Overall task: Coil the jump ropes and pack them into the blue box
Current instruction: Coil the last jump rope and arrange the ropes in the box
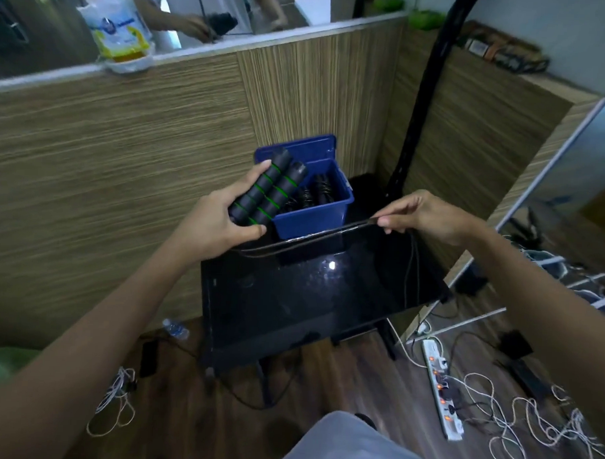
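Note:
My left hand (215,219) grips two black jump rope handles with green rings (266,192), held side by side and tilted up toward the blue box (312,214). The thin black rope (304,241) runs from under the handles across to my right hand (421,213), which pinches it between thumb and fingers; more rope hangs down over the table below that hand. The open blue box stands at the far edge of the glossy black table (292,297), and other black jump rope handles (316,192) lie inside it.
A wood-grain partition rises behind the table, and a black pole (422,106) stands just right of the box. On the floor lie a white power strip (441,392), tangled white cords (513,429), a water bottle (176,328) and a cord bundle at the left.

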